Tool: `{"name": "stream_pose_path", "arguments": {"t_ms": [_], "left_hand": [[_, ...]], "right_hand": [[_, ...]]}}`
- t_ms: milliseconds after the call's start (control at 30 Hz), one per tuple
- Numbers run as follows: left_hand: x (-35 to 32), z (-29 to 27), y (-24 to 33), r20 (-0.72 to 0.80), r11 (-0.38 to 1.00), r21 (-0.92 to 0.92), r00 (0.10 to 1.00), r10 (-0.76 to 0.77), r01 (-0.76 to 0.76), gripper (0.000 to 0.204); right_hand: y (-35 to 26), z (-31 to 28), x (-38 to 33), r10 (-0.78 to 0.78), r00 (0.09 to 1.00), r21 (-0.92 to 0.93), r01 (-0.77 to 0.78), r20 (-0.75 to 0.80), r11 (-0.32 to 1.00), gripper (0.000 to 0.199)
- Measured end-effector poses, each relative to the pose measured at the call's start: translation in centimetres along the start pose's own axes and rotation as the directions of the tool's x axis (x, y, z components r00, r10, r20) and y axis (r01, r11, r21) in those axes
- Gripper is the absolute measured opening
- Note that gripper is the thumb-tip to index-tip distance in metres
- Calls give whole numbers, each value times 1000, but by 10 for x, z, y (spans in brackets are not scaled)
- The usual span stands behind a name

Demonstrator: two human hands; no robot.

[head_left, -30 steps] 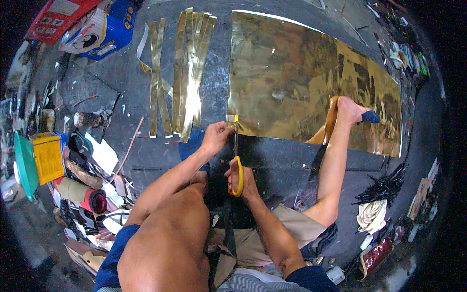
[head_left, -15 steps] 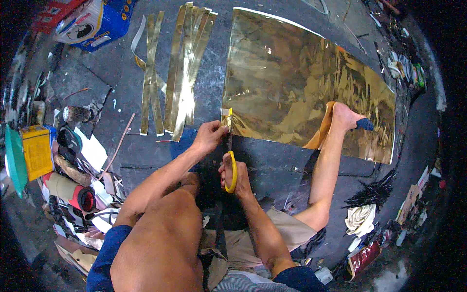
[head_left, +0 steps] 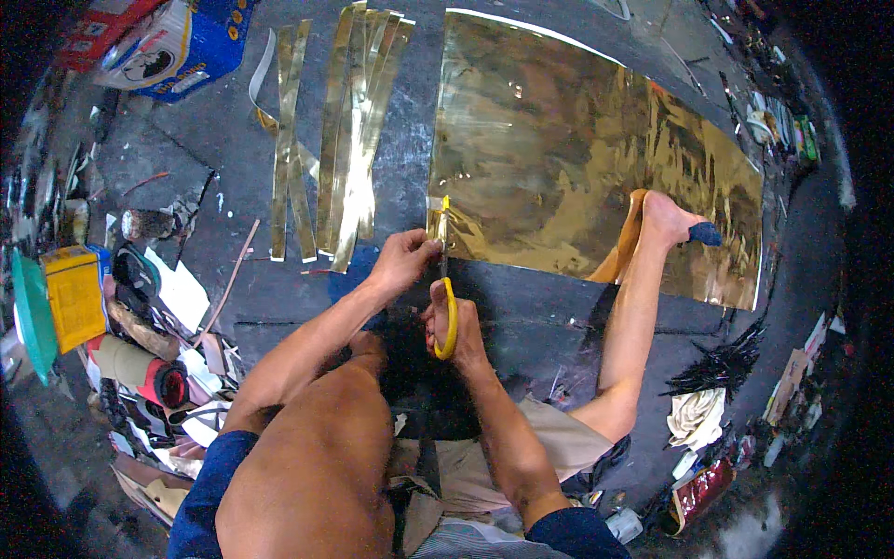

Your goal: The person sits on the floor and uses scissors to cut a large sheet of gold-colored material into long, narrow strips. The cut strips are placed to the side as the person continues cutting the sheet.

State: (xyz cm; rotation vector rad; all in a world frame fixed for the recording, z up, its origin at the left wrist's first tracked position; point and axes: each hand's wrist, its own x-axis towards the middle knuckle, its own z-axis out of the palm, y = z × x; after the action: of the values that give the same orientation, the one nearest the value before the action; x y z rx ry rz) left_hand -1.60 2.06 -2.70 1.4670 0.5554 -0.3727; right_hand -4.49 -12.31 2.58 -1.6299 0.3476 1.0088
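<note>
A large shiny gold sheet (head_left: 531,149) lies on the dark floor ahead of me. My right hand (head_left: 466,340) is closed around the yellow handle of a pair of scissors (head_left: 451,320). Their blades point away from me, at the near left corner of the sheet, where a narrow strip runs along its left edge. Just left of the blades, my left hand (head_left: 405,264) pinches the near end of that strip between thumb and fingers. Several cut gold strips (head_left: 349,140) lie crossed over each other to the left. One bare foot (head_left: 667,222) rests on the sheet's right part.
A blue and white container (head_left: 177,51) stands at the far left. Down the left side are a yellow tin (head_left: 76,296), a beige and red roll (head_left: 140,371) and scraps. To the right sit a crumpled cream cloth (head_left: 697,417) and a pile of thin black strips (head_left: 717,363).
My right hand and the scissors have moved slightly forward along the sheet's left edge. The left hand keeps its pinch in nearly the same place.
</note>
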Motion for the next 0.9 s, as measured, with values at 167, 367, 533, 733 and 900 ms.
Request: {"name": "stream_pose_path", "arguments": {"t_ms": [167,367,533,733,900], "left_hand": [[-5,1,15,-1,995,56,997,-78,78,23],[-1,-4,2,40,998,51,998,-48,46,25],[-4,0,8,16,999,-7,999,-32,32,23],[-5,-1,2,26,998,-70,1000,0,2,23],[-4,-3,6,79,992,-125,997,9,1,22]], "right_hand": [[5,-2,5,-54,998,-82,53,-19,995,80],[10,-2,13,-89,996,-144,86,-12,986,79],[18,-4,20,-59,997,-171,51,-41,984,79],[2,-1,10,-114,993,-146,107,-36,983,81],[5,-7,36,-101,995,-256,93,-18,962,76]]}}
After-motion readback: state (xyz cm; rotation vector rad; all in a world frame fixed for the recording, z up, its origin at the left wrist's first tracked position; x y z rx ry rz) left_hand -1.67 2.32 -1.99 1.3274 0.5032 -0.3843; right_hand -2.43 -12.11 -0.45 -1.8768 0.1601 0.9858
